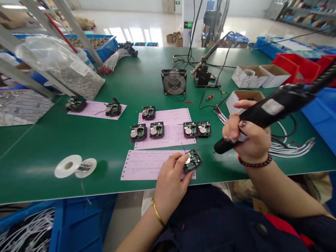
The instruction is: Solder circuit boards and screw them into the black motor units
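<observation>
Near the front edge of the green table, my left hand (173,175) grips a small black-cased circuit board assembly (193,161) between thumb and fingers. The assembly rests tilted at the right end of a pink printed sheet (141,164). My right hand (249,133) is wrapped round a black electric screwdriver (265,108), held above the table to the right of the assembly. Its tip points down and left, apart from the board. More such assemblies (156,130) lie on and beside a second pink sheet (173,119) behind my left hand.
A small fan (174,82) and a soldering iron stand (202,77) with trailing cords stand at the back. Solder spools (68,166) lie to the left. White wires (291,148), small cartons (249,76) and red bins (294,68) are at the right. A parts bag (63,66) sits back left.
</observation>
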Motion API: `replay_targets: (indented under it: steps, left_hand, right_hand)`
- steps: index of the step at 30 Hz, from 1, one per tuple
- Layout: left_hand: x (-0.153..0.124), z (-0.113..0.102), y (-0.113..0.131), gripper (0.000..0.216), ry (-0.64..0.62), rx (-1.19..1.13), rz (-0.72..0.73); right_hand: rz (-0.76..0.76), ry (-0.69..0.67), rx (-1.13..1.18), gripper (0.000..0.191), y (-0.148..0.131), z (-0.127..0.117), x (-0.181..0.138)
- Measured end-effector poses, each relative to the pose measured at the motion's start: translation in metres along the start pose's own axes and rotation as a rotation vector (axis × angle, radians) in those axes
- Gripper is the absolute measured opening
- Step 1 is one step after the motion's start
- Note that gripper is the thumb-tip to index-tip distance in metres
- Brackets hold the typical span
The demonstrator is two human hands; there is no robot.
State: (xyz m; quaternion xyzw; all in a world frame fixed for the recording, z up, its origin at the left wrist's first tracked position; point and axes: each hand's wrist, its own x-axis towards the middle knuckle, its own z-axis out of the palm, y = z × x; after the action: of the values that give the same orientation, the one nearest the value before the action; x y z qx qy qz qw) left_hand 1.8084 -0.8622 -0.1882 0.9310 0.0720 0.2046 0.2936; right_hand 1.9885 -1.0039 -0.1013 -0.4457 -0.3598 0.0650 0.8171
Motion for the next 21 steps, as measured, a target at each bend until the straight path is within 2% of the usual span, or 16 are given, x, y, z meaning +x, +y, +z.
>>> replay_targets:
  steps: [3,7,15,21]
  left_hand:
    - [0.002,0.002,-0.002,0.046,-0.006,-0.030,0.012]
    - [0.002,0.005,-0.005,0.046,-0.007,-0.047,0.042]
    - [0.001,0.003,-0.005,0.046,-0.023,-0.088,0.042]
    - [0.001,0.003,-0.005,0.042,-0.012,-0.106,0.069]
  right_hand:
    - [-0.042,-0.050,0.056,0.022,-0.017,0.019,-0.006]
    - [-0.009,-0.108,0.021,0.020,-0.026,0.035,-0.016]
    - [0.069,-0.073,0.034,0.019,-0.007,0.046,-0.017]
    - [0.092,-0.061,0.006,0.016,-0.005,0.047,-0.016]
